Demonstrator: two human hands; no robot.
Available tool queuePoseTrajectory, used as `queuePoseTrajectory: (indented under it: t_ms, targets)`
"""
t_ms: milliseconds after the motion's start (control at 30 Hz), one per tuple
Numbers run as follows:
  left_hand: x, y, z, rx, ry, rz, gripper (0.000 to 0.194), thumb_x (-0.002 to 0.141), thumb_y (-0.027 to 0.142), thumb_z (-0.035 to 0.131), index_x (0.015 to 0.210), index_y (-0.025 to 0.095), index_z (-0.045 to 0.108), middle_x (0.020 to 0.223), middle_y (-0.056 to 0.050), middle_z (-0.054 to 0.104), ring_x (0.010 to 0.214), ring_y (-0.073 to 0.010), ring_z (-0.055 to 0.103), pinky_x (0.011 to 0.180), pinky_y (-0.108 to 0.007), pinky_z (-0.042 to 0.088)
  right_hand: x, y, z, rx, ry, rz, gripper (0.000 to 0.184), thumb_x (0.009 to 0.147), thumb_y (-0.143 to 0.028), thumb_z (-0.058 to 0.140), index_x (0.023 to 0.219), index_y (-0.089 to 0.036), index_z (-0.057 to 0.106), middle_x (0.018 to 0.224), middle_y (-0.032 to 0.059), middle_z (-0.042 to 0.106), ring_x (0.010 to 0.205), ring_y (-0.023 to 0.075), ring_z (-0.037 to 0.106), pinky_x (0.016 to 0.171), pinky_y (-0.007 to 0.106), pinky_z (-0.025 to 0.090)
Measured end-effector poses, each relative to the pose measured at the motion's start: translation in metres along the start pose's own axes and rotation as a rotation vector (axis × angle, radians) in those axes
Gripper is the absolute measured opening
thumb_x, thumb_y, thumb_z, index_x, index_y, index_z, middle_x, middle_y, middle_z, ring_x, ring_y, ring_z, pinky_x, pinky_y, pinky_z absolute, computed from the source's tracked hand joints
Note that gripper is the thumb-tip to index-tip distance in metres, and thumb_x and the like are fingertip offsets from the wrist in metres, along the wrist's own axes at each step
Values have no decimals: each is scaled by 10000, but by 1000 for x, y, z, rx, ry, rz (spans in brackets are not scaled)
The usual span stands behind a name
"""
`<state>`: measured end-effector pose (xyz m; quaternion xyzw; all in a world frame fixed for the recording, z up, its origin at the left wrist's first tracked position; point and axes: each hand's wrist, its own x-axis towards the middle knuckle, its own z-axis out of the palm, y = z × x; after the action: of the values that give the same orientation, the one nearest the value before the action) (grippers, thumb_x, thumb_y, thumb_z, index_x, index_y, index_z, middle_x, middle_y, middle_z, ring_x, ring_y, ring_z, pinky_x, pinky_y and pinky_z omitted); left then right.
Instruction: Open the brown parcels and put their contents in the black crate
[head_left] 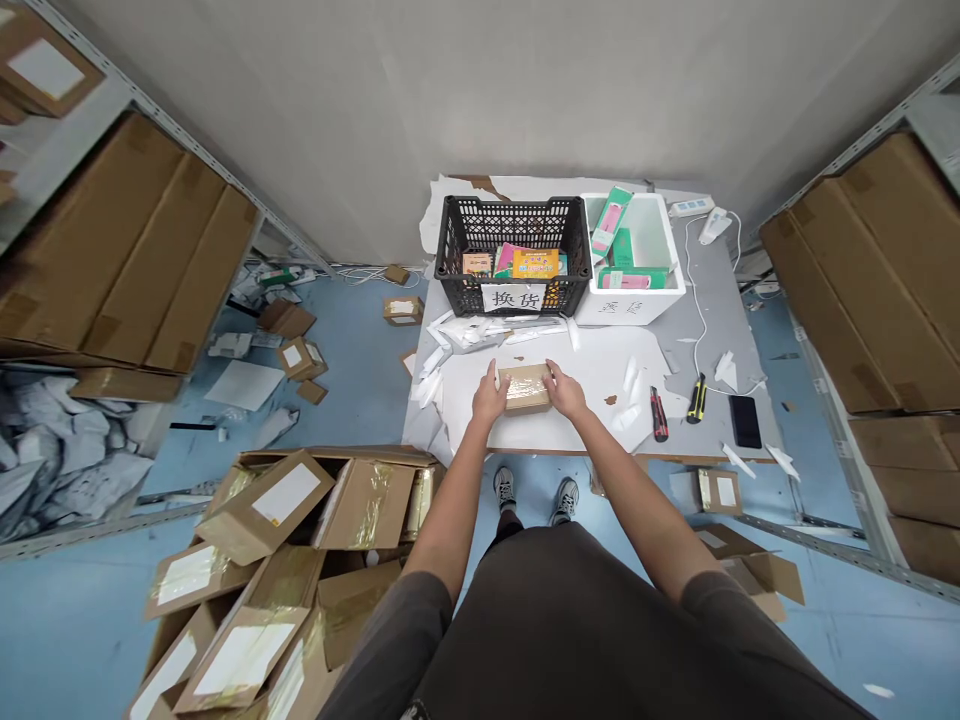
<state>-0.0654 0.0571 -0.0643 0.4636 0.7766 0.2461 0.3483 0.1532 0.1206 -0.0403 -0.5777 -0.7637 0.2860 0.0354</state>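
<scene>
A small taped cardboard box (pixel 527 388) lies near the front of the table, between my two hands. My left hand (pixel 490 394) is against its left end, fingers curved along the side. On the right end rests my right hand (pixel 565 389), its thumb and fingers around the corner. Shiny clear tape runs over the box's top. Beneath it is a white sheet (pixel 480 430) on the tabletop. To the right of my right hand lie a red and black utility knife (pixel 659 414) and a yellow and black utility knife (pixel 697 399).
At the table's back stand a black plastic crate (pixel 514 215) with colourful packs and a white foam box (pixel 634 307) with green packs. A phone (pixel 745 421) and a power strip (pixel 691 207) lie right. A large carton of taped boxes (pixel 367 505) stands front left; loaded shelves flank both sides.
</scene>
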Motion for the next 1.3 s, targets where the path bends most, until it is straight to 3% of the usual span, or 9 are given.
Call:
queuePoseTrajectory:
  t_ms: [167, 333, 567, 700, 833, 1000, 1133, 1200, 1300]
  targets:
    - [-37, -23, 8, -27, -29, 272, 909, 911, 553, 749, 1687, 319, 337, 1584, -131, 483, 1367, -318, 580, 1109, -403, 498, -34, 28, 10, 88, 15, -131, 657, 1006, -497, 626, 1614, -316, 453, 1413, 68, 695, 1056, 257, 729, 936, 381, 575]
    - [-51, -32, 27, -5, -16, 283, 640, 1024, 433, 619, 1628, 303, 453, 1599, -144, 433, 1474, -330, 488, 1178, -447, 460, -45, 32, 35, 111, 73, -179, 554, 1032, -347, 559, 1578, -266, 517, 1407, 108, 681, 1164, 278, 699, 993, 421, 575]
    - [-17, -18, 1, 16, 11, 253, 523, 1067, 539, 512, 1521, 291, 588, 1352, -109, 669, 1212, -286, 663, 1122, -407, 484, -18, 22, 17, -8, 39, -167, 472, 1114, -449, 451, 1518, -255, 601, 1283, 113, 751, 1149, 287, 706, 983, 381, 543]
    - [18, -17, 19, -40, -77, 69, 561, 1061, 505, 517, 1556, 242, 543, 1392, -129, 693, 1260, -316, 651, 1134, -446, 472, 15, 22, 25, -47, -68, -8, 471, 1110, -415, 454, 1536, -260, 584, 1138, 108, 801, 1041, 296, 736, 902, 368, 545]
    - [31, -29, 42, -214, -195, -57, 741, 1014, 403, 589, 1685, 208, 340, 1526, -156, 615, 1298, -314, 650, 1161, -464, 457, 32, 28, 44, 13, -94, 108, 616, 1069, -254, 463, 1681, -256, 390, 1255, 104, 770, 1105, 290, 723, 979, 384, 537]
    - [-9, -56, 45, -178, -129, 214, 806, 925, 409, 708, 1649, 209, 417, 1646, -158, 480, 1532, -324, 436, 1291, -487, 320, 0, 47, 48, 133, 35, 29, 696, 1037, -293, 482, 1708, -209, 317, 1587, 140, 549, 1351, 304, 606, 1120, 451, 514]
    - [-57, -72, 60, -44, -260, 153, 1059, 739, 341, 904, 1662, 268, 389, 1656, -176, 425, 1534, -379, 429, 1243, -513, 387, -48, 59, 59, 132, -90, -57, 822, 919, -320, 706, 1668, -234, 380, 1597, 128, 526, 1413, 301, 553, 1169, 446, 484]
    - [-71, -75, 71, -37, -268, 133, 1010, 809, 307, 845, 1684, 290, 341, 1616, -165, 458, 1489, -349, 489, 1217, -488, 420, -65, 61, 70, 120, -174, -76, 863, 880, -243, 734, 1666, -223, 377, 1579, 137, 528, 1400, 283, 566, 1162, 414, 485]
    - [-75, -72, 75, -44, -246, 144, 880, 917, 290, 722, 1697, 307, 315, 1517, -140, 525, 1400, -307, 567, 1176, -452, 458, -75, 58, 80, 95, -196, -47, 759, 932, -188, 662, 1648, -218, 412, 1523, 145, 550, 1333, 256, 618, 1121, 375, 505]
